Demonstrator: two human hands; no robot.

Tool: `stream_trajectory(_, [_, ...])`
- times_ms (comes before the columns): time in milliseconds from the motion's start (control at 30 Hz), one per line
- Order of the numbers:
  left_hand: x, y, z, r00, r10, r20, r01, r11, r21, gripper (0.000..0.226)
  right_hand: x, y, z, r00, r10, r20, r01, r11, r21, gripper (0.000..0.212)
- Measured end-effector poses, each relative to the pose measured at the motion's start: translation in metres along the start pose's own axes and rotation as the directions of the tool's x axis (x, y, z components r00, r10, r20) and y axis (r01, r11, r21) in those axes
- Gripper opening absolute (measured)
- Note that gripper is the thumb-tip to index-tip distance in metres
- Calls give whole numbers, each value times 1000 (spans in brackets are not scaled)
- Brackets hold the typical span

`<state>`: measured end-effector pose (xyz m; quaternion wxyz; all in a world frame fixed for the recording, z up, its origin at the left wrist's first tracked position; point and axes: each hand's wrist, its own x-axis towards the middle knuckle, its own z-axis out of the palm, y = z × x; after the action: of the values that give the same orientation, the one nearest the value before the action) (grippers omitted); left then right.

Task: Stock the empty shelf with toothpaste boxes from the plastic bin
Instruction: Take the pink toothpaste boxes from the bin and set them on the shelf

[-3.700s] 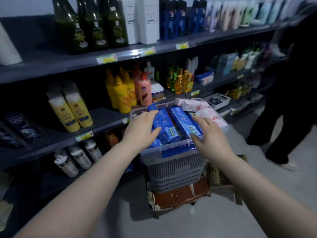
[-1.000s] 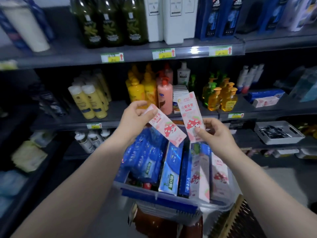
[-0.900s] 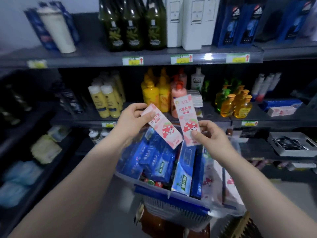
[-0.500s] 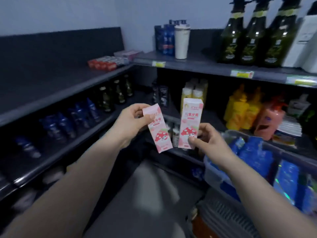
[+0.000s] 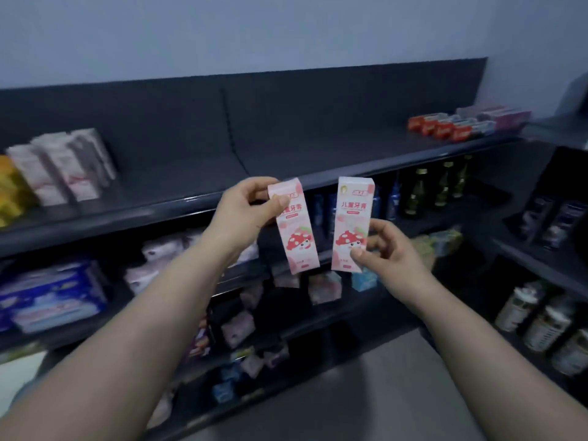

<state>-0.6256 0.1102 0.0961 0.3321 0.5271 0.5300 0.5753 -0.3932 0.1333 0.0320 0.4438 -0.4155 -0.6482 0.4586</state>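
Now your left hand pinches 1 pink toothpaste box by its top, your right hand grips another pink box low down, both before the dark top shelf.

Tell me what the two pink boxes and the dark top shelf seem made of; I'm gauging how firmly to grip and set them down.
Left pink box and right pink box: likely thin printed cardboard with a slight sheen, given crisp folded edges and flat printed faces. Top shelf: probably painted sheet metal, matte dark grey; its thin rolled front lip catches light, though the dim picture leaves this open.
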Motion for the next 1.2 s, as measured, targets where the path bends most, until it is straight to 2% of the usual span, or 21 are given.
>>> stream_trajectory(133, [14, -10, -79, 966, 18, -257, -7, 999, 41, 31, 44, -18, 69, 986, -20, 164, 20, 1000, -1, 31])
stream_trajectory(267, [32, -20, -153, 883, 94, -460, -48, 993, 110, 34, 92, -38, 130, 965, -52, 258, 50, 999, 16, 29])
stream_trajectory(433, [55, -20, -231, 773, 194, -604, -48, 967, 249, 32, 152, -62, 199, 932, -122, 342, 116, 993, 37, 27])
stream_trajectory(633, [62, -23, -310, 693, 240, -679, 17, 937, 348, 28, 207, -78, 286, 882, -182, 435, 184, 982, 39, 28])
stream_trajectory(833, [74, -31, -375, 723, 232, -651, 112, 891, 441, 34, 235, -91, 375, 847, -199, 493, 217, 976, 22, 30])
stream_trajectory(1033, [100, -51, -434, 819, 175, -547, 123, 877, 465, 36, 254, -91, 446, 874, -151, 462, 195, 980, -49, 28])
stream_trajectory(1200, [120, -65, -465, 881, 174, -440, 94, 847, 524, 37, 266, -84, 489, 907, -100, 409, 186, 967, -176, 29])
